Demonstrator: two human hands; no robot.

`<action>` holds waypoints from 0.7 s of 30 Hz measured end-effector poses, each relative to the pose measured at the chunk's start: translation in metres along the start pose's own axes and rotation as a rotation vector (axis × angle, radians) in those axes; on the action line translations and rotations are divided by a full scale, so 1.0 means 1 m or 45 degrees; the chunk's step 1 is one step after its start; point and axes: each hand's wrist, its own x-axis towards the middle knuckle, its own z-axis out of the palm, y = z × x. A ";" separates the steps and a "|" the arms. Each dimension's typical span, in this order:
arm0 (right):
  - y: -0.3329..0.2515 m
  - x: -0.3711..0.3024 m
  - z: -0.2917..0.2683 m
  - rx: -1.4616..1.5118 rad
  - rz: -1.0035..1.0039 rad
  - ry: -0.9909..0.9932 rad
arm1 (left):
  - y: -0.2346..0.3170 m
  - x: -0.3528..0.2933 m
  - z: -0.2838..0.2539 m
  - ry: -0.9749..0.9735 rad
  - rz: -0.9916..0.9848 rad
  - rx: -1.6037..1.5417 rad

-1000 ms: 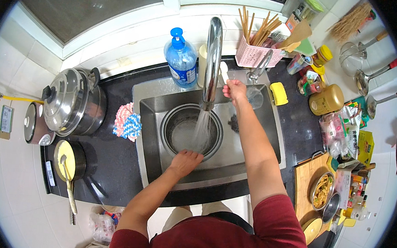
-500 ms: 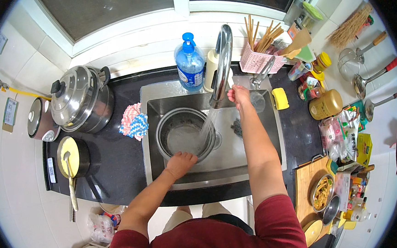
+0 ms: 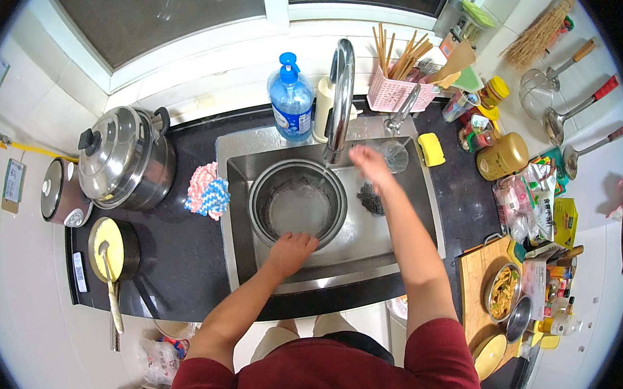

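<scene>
A round dark metal pot (image 3: pixel 297 211) with a stained, wet-looking inside sits in the left part of the steel sink (image 3: pixel 425 224). The fingers of my left hand (image 3: pixel 293 254) are bent over the pot's near rim and grip it. Above the sink arches the chrome faucet (image 3: pixel 341 88), and no stream shows under its spout. My right hand (image 3: pixel 373 165), smeared by motion, is in the air just right of the spout, apart from the pot. Close by it are a clear round cup-like thing (image 3: pixel 395 157) and a dark scouring pad (image 3: pixel 372 199) in the sink.
Behind the sink stand a blue soap bottle (image 3: pixel 291 106) and a pink chopstick basket (image 3: pixel 399 94). A yellow sponge (image 3: pixel 431 150) lies at the right rim, a pink-and-blue cloth (image 3: pixel 208 191) at the left. Further left is a steamer pot (image 3: pixel 130 156); a cutting board (image 3: pixel 473 278) lies right.
My right hand has left the faucet's side and come toward me. The running water has stopped. With my left hand on its rim, the pot has shifted slightly right and away.
</scene>
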 end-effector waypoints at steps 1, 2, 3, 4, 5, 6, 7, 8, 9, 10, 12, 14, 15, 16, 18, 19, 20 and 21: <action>0.009 -0.017 0.004 -0.096 0.097 -0.114 | 0.003 -0.005 0.000 -0.023 0.022 0.018; 0.034 -0.028 0.008 -0.167 0.124 -0.132 | 0.005 -0.007 0.000 -0.046 0.049 0.033; 0.055 -0.040 0.012 -0.254 0.204 -0.142 | 0.008 -0.004 0.000 -0.046 0.066 0.029; 0.014 -0.082 0.024 -0.241 0.381 -0.283 | 0.007 -0.006 -0.002 -0.055 0.054 0.035; 0.030 -0.098 0.024 -0.241 0.360 -0.257 | 0.010 0.000 -0.003 -0.046 0.082 0.021; 0.035 -0.107 0.025 -0.218 0.494 -0.338 | 0.011 0.003 -0.002 -0.098 0.072 0.022; 0.060 -0.108 0.027 0.042 0.528 -0.254 | 0.013 0.008 -0.002 -0.144 0.072 0.017; 0.085 -0.105 0.031 0.303 0.555 -0.179 | 0.014 0.011 -0.002 -0.196 0.065 0.017; 0.088 -0.107 0.035 0.393 0.545 -0.170 | 0.010 0.014 -0.008 -0.151 0.120 0.028; 0.090 -0.108 0.040 0.482 0.534 -0.162 | 0.003 0.016 -0.016 -0.107 0.173 0.039; 0.105 -0.108 0.047 0.634 0.516 -0.125 | 0.002 0.016 -0.049 0.013 0.135 -0.001; 0.131 -0.101 0.058 0.753 0.497 -0.078 | 0.008 0.016 -0.092 0.167 -0.059 -0.098; 0.133 -0.103 0.060 0.778 0.489 -0.124 | 0.003 0.012 -0.093 0.318 -0.225 -0.076; 0.135 -0.102 0.065 0.841 0.487 -0.134 | -0.002 0.006 -0.091 0.469 -0.390 -0.055; 0.132 -0.104 0.079 0.959 0.489 -0.173 | -0.011 -0.004 -0.086 0.621 -0.703 -0.269; 0.137 -0.103 0.087 1.039 0.462 -0.229 | -0.017 -0.006 -0.081 0.618 -0.840 -0.512; 0.134 -0.103 0.092 1.066 0.457 -0.249 | -0.022 -0.006 -0.082 0.616 -0.971 -0.758; 0.130 -0.103 0.098 1.092 0.452 -0.270 | -0.024 -0.008 -0.086 0.604 -1.101 -0.851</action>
